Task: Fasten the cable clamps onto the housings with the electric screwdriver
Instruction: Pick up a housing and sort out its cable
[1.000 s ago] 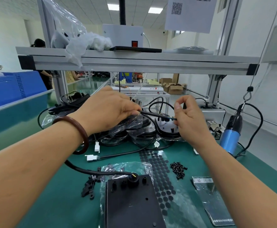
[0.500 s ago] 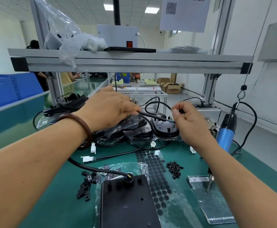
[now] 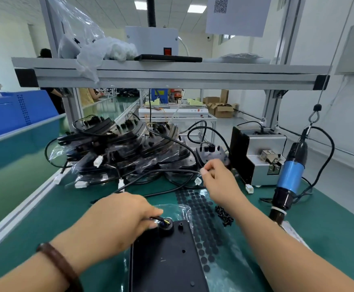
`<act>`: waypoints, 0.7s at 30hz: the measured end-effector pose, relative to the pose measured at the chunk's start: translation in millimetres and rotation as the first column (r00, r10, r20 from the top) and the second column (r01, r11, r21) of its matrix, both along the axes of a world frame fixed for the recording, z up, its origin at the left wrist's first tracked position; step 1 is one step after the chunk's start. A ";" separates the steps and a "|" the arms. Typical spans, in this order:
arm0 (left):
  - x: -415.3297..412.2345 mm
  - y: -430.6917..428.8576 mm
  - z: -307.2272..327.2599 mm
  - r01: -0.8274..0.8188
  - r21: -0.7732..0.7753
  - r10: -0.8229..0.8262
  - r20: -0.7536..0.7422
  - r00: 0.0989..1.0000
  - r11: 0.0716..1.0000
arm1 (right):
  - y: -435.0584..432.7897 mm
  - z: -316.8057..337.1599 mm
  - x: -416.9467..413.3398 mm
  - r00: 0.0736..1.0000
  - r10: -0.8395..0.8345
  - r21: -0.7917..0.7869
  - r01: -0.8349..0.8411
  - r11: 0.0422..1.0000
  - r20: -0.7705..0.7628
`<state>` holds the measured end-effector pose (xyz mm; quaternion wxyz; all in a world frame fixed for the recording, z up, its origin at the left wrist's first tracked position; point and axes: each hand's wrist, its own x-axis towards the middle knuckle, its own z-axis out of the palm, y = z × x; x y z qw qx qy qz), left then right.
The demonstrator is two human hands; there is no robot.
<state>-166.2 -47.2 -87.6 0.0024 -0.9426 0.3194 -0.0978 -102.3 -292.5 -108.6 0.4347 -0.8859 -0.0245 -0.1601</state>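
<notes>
Head view.

A: Your left hand [image 3: 117,220] is down on the flat black plastic housing [image 3: 167,262] nearest you. Thumb and fingers are curled, pinching the thin black cable [image 3: 156,218] right where it enters the round black grommet [image 3: 167,225] at the housing's far corner.

B: Agreed. Your right hand [image 3: 218,182] is further back, thumb and forefinger closed on what looks like that cable's other end, other fingers loosely curled. A small white plug [image 3: 197,181] hangs just below them.

A: Progress: you're early. No clamp shows on this housing, its screw holes look bare, and I can't see any loose clamps.

B: The blue-and-black electric screwdriver [image 3: 289,178] hangs from its hook on your right, untouched. The little pile of black screws [image 3: 224,216] sits on the green mat [image 3: 56,207] between it and the housing.

A: So you're sorting the cable run, I'd say. Clamp placing, screws and driving are all left.

B: Plus the heap of bagged black housings [image 3: 125,152] behind. Can't tell which of those are done.
</notes>
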 end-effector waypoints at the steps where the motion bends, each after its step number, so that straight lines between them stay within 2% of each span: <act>1: 2.0 0.6 -3.9 -0.011 -0.041 0.012 0.005 1.000 0.999 | 1.4 -1.4 -2.1 1.000 -0.015 -0.091 0.014 0.996 -0.011; 3: 6.0 3.8 -11.8 -0.006 -0.124 0.008 0.012 1.000 0.992 | 7.4 -1.8 -10.0 0.999 -0.033 -0.278 0.039 0.960 0.024; 6: 5.8 6.5 -21.5 -0.011 -0.208 0.008 -0.015 1.000 0.978 | 24.1 -3.7 -27.9 0.990 0.114 -0.408 -0.071 0.910 0.084; 8: 3.1 6.1 -25.1 -0.011 -0.274 0.002 -0.034 0.999 0.962 | 34.4 -7.7 -38.8 0.973 0.227 -0.447 -0.184 0.875 0.044; 12: -6.1 5.7 -31.8 0.002 -0.395 -0.026 -0.054 0.998 0.919 | 46.6 -9.0 -53.6 0.903 0.420 -0.306 -0.425 0.852 -0.087; 15: -14.8 4.9 -35.9 0.015 -0.459 -0.025 -0.016 1.000 0.889 | 49.1 -9.8 -57.2 0.894 0.436 -0.318 -0.444 0.838 -0.102; 18: -23.2 4.5 -37.7 0.006 -0.490 -0.007 0.001 1.000 0.872 | 44.0 -7.5 -57.6 0.870 0.460 -0.258 -0.492 0.832 -0.175; 21: -26.8 3.6 -39.1 -0.008 -0.515 0.024 0.025 0.999 0.857 | 44.3 0.7 -37.2 0.903 0.389 -0.161 -0.418 0.894 -0.183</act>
